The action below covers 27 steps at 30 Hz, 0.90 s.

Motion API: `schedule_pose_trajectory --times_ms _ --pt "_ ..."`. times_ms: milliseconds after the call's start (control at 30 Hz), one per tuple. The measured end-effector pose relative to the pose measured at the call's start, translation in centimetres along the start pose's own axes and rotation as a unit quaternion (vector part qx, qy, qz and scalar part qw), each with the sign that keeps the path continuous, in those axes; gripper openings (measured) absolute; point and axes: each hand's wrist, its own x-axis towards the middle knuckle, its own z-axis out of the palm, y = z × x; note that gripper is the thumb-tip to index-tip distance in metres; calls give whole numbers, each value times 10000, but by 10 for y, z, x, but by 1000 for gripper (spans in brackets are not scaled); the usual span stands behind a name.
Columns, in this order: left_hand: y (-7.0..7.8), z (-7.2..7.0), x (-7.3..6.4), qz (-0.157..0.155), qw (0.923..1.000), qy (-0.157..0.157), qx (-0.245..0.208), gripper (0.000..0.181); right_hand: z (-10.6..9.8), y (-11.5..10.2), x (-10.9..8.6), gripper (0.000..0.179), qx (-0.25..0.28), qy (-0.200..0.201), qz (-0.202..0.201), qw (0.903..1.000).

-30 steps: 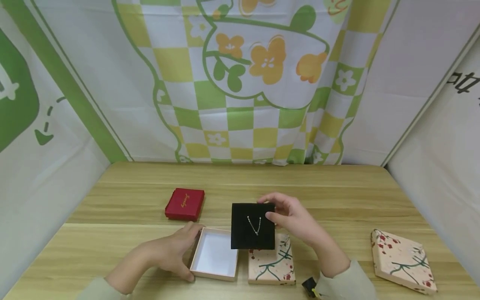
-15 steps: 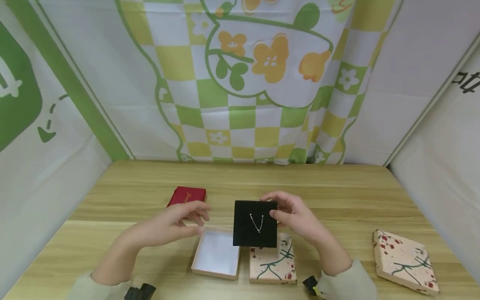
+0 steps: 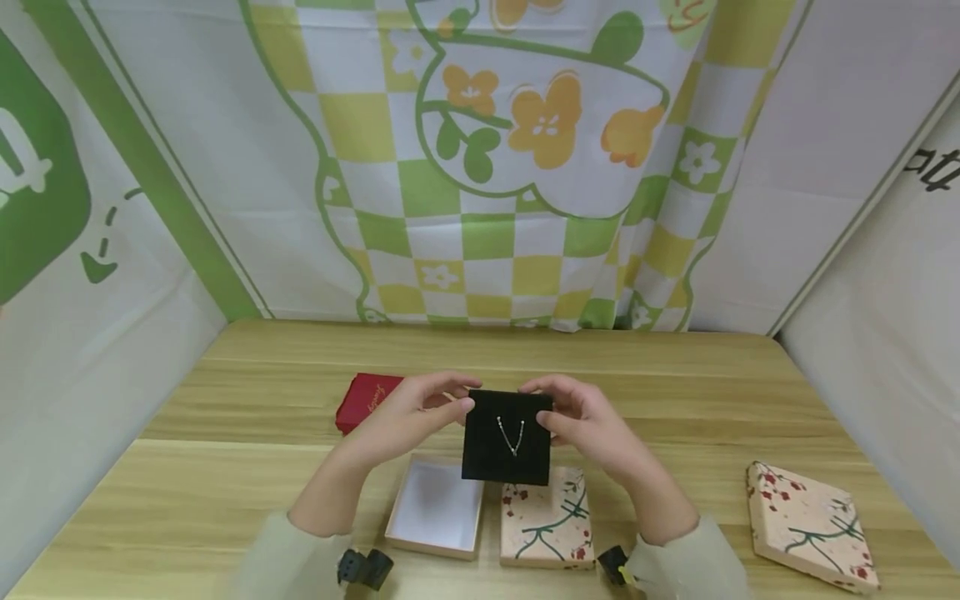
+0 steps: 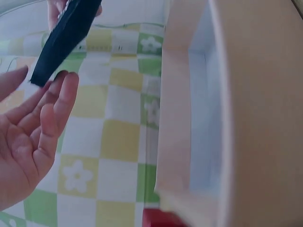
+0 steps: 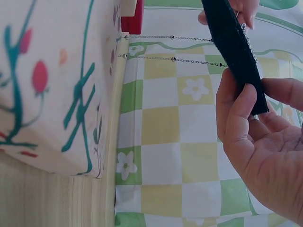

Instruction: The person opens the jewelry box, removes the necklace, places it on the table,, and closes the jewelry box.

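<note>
In the head view, both hands hold up a black jewelry pad [image 3: 495, 454] with a silver necklace [image 3: 514, 450] in a V on its front. My right hand [image 3: 592, 421] pinches its upper right corner between thumb and fingers. My left hand [image 3: 412, 417] is at the upper left corner, thumb in front and fingers behind; the left wrist view shows a slim gap beside the thumb. The right wrist view shows thin necklace chains [image 5: 173, 59] hanging from the pad. Below stand an open box bottom [image 3: 435, 508], white inside, and a flowered lid [image 3: 543, 529].
A red box [image 3: 363, 400] lies behind the left hand, partly hidden by it. Another flowered box [image 3: 810, 525] sits at the right of the wooden table [image 3: 660, 367]. A checked curtain [image 3: 480, 233] hangs behind the table.
My left hand has left the open box bottom and moved up and right to the pad's left corner. The pad, in my right hand, has risen slightly.
</note>
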Motion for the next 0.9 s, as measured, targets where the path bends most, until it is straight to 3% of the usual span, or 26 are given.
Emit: schedule_pose_trajectory --times_ms 100,300,400,500,733,900 --pt "1 5 4 -191 9995 211 -136 38 1 0 3 33 53 44 -6 10000" --pt "3 11 8 -856 9933 637 -448 42 0 0 7 33 186 231 -94 9995" --pt "4 12 8 -1033 9909 721 -465 41 0 0 8 33 209 358 -60 9991" --pt "3 14 10 -1020 9917 612 -480 36 -1 1 8 33 250 410 -38 9988" --pt "-4 24 14 -461 9966 475 -498 29 2 3 10 33 85 530 -166 9984" --pt "1 22 12 -648 9950 661 -377 31 5 -1 11 30 -671 1188 -801 9874"
